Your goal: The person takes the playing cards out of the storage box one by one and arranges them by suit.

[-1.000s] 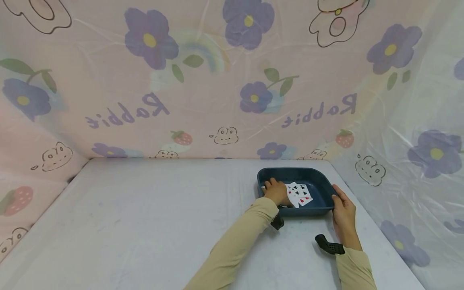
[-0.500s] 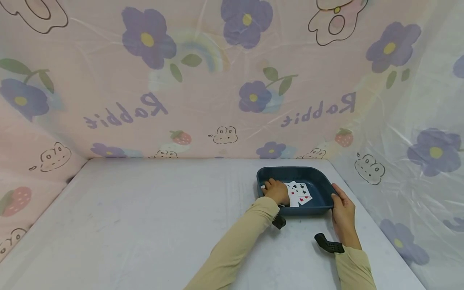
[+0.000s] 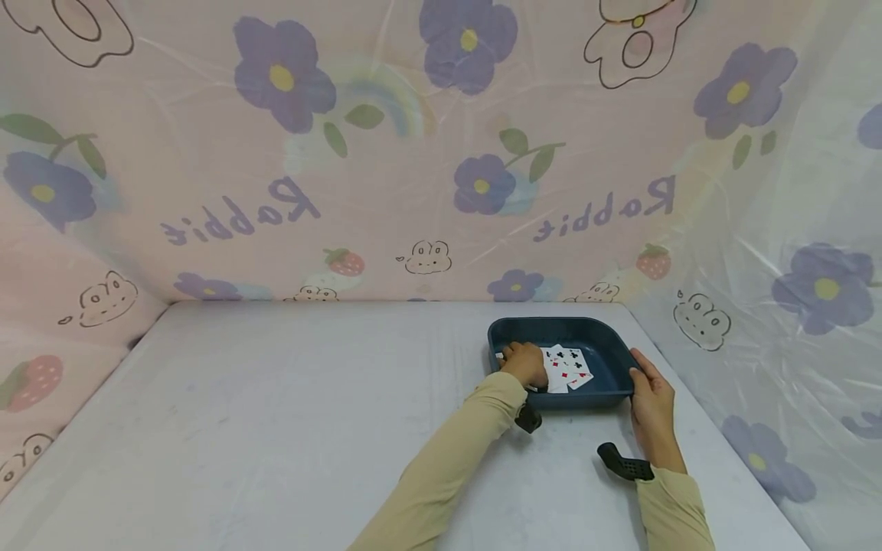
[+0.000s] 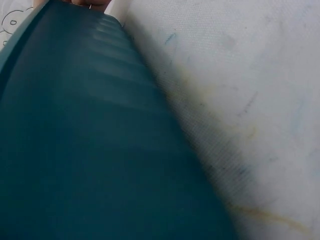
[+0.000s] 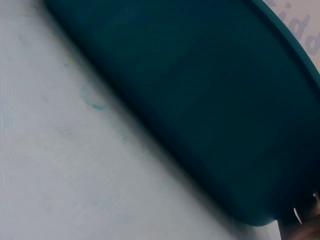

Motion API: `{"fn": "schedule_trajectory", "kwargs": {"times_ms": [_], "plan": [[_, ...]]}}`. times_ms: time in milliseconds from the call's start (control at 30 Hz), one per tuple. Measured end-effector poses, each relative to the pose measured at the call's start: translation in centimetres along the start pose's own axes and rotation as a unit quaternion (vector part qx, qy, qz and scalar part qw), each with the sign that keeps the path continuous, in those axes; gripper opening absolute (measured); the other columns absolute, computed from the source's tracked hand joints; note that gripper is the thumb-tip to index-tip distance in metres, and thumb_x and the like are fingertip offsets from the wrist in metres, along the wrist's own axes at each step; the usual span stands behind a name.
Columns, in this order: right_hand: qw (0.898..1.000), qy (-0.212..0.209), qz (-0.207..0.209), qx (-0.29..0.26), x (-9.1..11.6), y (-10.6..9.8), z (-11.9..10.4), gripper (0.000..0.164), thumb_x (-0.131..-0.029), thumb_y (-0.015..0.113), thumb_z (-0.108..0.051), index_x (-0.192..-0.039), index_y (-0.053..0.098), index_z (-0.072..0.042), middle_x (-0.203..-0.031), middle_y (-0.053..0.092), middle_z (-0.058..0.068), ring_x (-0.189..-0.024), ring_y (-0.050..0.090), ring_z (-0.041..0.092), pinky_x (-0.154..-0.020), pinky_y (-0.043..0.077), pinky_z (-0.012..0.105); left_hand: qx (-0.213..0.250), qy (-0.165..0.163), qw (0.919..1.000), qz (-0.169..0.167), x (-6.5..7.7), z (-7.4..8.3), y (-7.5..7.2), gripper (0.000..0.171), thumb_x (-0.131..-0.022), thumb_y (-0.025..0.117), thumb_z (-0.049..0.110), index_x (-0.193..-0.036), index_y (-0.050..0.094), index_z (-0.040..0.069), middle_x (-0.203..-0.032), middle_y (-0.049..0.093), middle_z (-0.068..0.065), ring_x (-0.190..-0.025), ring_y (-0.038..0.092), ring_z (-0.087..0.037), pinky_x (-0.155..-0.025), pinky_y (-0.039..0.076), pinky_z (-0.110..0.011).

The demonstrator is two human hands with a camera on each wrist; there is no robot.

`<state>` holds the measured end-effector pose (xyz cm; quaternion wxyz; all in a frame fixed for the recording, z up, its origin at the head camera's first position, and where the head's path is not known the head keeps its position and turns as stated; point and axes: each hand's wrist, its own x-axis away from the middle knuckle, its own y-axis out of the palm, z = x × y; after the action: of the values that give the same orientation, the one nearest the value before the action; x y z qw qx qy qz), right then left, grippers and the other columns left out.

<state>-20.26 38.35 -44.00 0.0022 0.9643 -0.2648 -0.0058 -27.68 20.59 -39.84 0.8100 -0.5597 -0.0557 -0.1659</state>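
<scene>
A dark blue-green rectangular tray [image 3: 612, 361] with rounded corners stands on the table's right side. Playing cards [image 3: 569, 369], with clubs, diamonds and hearts showing, lie face up and overlapping on its floor. My left hand [image 3: 527, 363] reaches over the near rim with bent fingers, low over the cards at the tray's left end. Its fingertips and whatever is under them are hidden. At the right end, my right hand [image 3: 653, 402] grips the rim. The tray's outer wall [image 4: 110, 125] fills much of the left wrist view, and parts of right-hand fingers [image 5: 306, 232] show in the right wrist view.
The white tabletop [image 3: 276, 428] stretches left of the tray. Patterned sheets [image 3: 386, 191] with flowers and rabbits hang behind and on both sides, the right one close to the tray. A black camera [image 3: 624, 464] is strapped to the right wrist, another [image 3: 528, 418] to the left.
The left hand shifts slightly within the tray, and the cards beside it slide a little, with more red diamonds showing now. The right hand and the tray stay practically in place.
</scene>
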Motion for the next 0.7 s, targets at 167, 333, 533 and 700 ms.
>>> {"fn": "schedule_trajectory", "kwargs": {"times_ms": [167, 333, 533, 700], "plan": [[1.0, 0.0, 0.003, 0.001, -0.01, 0.07, -0.01, 0.047, -0.105, 0.032, -0.015, -0.152, 0.03, -0.009, -0.159, 0.017, 0.0, -0.143, 0.019, 0.015, -0.11, 0.019, 0.028, -0.006, 0.016, 0.9999, 0.003, 0.16, -0.17, 0.01, 0.061, -0.072, 0.086, 0.034, -0.12, 0.058, 0.009, -0.118, 0.052, -0.012, -0.111, 0.045, -0.027, -0.095, 0.037, -0.041], [1.0, -0.001, 0.009, -0.007, -0.12, 0.22, 0.03, 0.047, -0.105, 0.033, -0.014, -0.151, 0.031, -0.008, -0.159, 0.02, 0.002, -0.142, 0.023, 0.016, -0.108, 0.023, 0.026, -0.008, 0.033, 0.9994, 0.006, 0.0, -0.28, 0.15, 0.054, -0.071, 0.086, 0.035, -0.115, 0.063, 0.011, -0.116, 0.051, -0.01, -0.106, 0.044, -0.025, -0.092, 0.035, -0.042], [1.0, 0.001, 0.01, -0.019, -0.15, 0.21, 0.05, 0.047, -0.105, 0.034, -0.014, -0.151, 0.032, -0.007, -0.159, 0.02, 0.001, -0.141, 0.022, 0.013, -0.108, 0.023, 0.023, -0.011, 0.048, 0.9987, 0.015, -0.25, -0.41, 0.32, 0.042, -0.07, 0.087, 0.034, -0.102, 0.068, 0.013, -0.113, 0.048, -0.009, -0.104, 0.043, -0.025, -0.09, 0.035, -0.043], [1.0, 0.0, 0.012, -0.011, -0.1, 0.16, 0.06, 0.047, -0.105, 0.034, -0.015, -0.151, 0.032, -0.009, -0.159, 0.02, 0.0, -0.141, 0.021, 0.012, -0.108, 0.022, 0.024, -0.011, 0.073, 0.9965, 0.039, -0.05, -0.67, 0.13, 0.046, -0.069, 0.087, 0.033, -0.105, 0.067, 0.012, -0.111, 0.051, -0.007, -0.106, 0.045, -0.024, -0.094, 0.035, -0.045]]}}
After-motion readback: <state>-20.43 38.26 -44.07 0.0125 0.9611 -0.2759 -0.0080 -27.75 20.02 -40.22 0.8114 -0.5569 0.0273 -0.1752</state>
